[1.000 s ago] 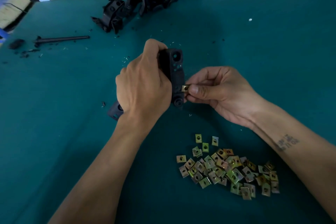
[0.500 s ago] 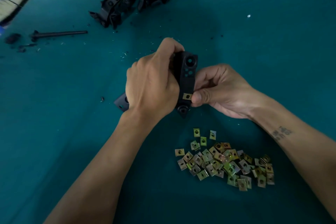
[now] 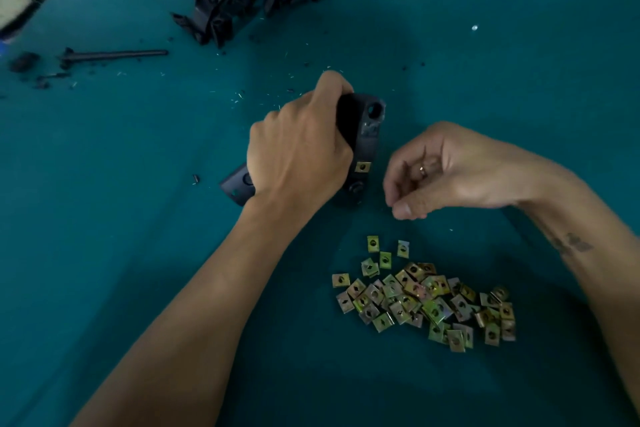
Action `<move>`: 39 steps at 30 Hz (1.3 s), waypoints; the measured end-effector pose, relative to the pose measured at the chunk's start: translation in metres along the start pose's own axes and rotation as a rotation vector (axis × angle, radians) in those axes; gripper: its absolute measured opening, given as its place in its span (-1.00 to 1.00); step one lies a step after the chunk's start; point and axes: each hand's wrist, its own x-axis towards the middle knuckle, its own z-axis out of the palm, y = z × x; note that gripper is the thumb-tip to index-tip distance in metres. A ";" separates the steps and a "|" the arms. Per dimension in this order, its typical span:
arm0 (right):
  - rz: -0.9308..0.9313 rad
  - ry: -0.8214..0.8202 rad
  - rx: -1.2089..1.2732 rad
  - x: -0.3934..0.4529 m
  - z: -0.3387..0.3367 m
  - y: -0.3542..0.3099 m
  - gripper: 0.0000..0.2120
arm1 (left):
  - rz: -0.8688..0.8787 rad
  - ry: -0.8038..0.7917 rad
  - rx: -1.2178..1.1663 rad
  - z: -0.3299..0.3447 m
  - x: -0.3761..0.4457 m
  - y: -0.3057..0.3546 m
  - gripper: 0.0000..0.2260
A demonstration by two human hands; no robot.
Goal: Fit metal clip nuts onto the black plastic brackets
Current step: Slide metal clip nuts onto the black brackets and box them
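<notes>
Though blurred, bracket [image 3: 363, 135] between hands.

Right hand [image 3: 446, 170] off bracket [image 3: 363, 135] (clip nut [image 3: 362, 167] now seated).

Left grip [image 3: 298, 149] curled tight with knuckles up, right grip [image 3: 446, 172] loosely curled, empty

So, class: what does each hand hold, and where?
Left hand grips the black plastic bracket around its middle. Right hand holds nothing.
</notes>
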 end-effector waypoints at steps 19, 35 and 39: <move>0.015 -0.038 -0.362 0.011 0.032 -0.009 -0.75 | -0.080 0.035 -0.037 -0.002 0.006 -0.006 -0.66; -0.285 0.504 0.579 0.023 0.016 0.010 -0.91 | -0.018 0.004 -0.031 0.001 0.001 -0.003 -0.70; -0.350 0.521 0.719 0.026 0.016 0.011 -0.93 | 0.003 -0.036 0.002 0.004 0.000 -0.002 -0.75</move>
